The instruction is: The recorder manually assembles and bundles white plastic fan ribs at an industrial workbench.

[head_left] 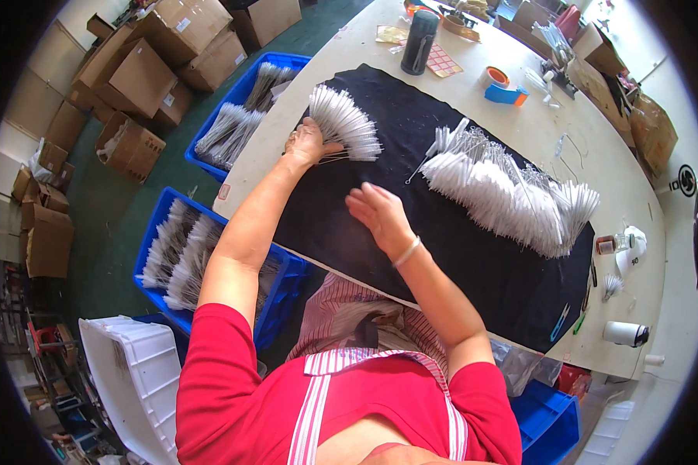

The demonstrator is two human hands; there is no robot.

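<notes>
My left hand (305,142) is closed round a fanned bundle of thin white-bristled wire brushes (344,122), at the left part of a black cloth (329,213). The bundle's bristle ends spread to the right of the hand, and part of it is hidden behind the fingers. Over the cloth's middle is my right hand (380,215), its fingers stretched out and slightly blurred, with nothing in them. A long heap of similar white brushes (504,186) lies on the cloth to the right, apart from both hands. One loose brush (422,163) sticks out at its left end.
Blue crates (163,232) of brushes stand beside the white table (551,128) at left. A black bottle (419,43), tape rolls (498,81) and a sheet of red labels (444,60) occupy the far side. Blue snips (560,322) and a white bottle (625,334) lie at right.
</notes>
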